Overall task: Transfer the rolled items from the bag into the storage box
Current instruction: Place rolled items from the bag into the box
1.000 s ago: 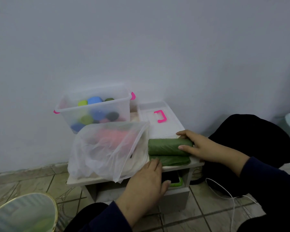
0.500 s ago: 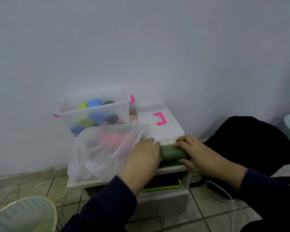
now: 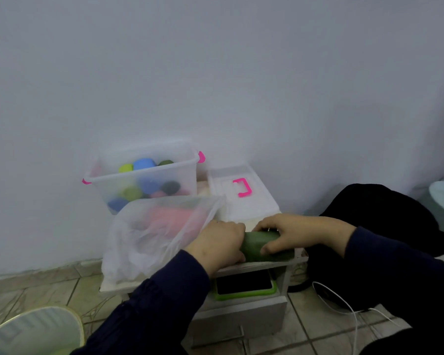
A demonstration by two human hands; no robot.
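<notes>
A green rolled cloth [image 3: 258, 243] lies on the small white table [image 3: 267, 262], just right of the translucent plastic bag [image 3: 144, 242]. My left hand [image 3: 219, 245] grips its left end and my right hand [image 3: 289, 233] grips its right part, fingers curled over it. Pink rolled items show through the bag. Behind the bag stands the clear storage box [image 3: 144, 178] with pink clips, holding several blue, green, dark and pink rolls.
The box lid [image 3: 241, 193] with a pink handle lies at the table's back right. A tablet in a green case [image 3: 244, 284] sits on the shelf below. A black bag [image 3: 385, 213], a white cable [image 3: 344, 306] and a round bin [image 3: 34, 331] stand on the tiled floor.
My left hand rose from the table's front edge onto the green roll's left end. My right hand closed over the roll, which now looks tighter and shorter.
</notes>
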